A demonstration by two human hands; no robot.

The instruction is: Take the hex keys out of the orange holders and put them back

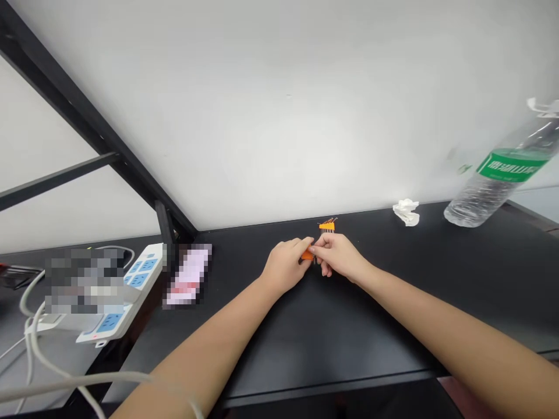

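My left hand (286,262) is closed on a small orange piece (308,255), most of it covered by the fingers. Against it, the fingertips of my right hand (338,254) are pinched together. A thin dark rod end shows just below the pinch, but what the right fingers hold is too small and hidden to name. Right behind the hands lies an orange holder (327,226) with several thin metal rods in a row, their far ends bent like hex keys. Its near part is hidden by my right hand.
On the black desk (332,331), a crumpled tissue (406,212) and a large clear bottle (478,189) with a green label sit at the right. A white power strip (131,291), cables (32,343), a blurred phone-like item (188,274) and a black frame (87,125) occupy the left.
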